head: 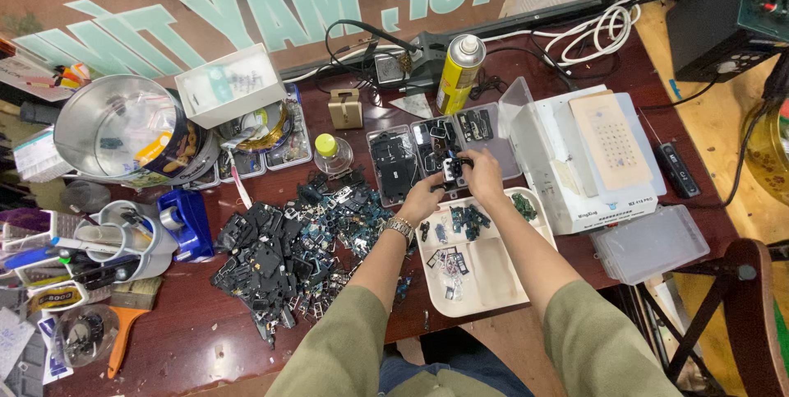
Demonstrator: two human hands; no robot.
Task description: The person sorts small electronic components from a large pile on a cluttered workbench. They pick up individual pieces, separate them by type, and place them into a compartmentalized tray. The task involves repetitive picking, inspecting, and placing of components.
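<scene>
Black and silvery, a small electronic part is seen from the head camera pinched between the fingertips of the left hand and the right hand, held above a clear compartment box on the dark wooden table.

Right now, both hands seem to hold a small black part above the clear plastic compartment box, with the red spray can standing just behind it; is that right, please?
Nearly: the spray can is yellow, not red. The head view shows the left hand and right hand holding the small black part above the clear plastic compartment box, the can behind.
</scene>
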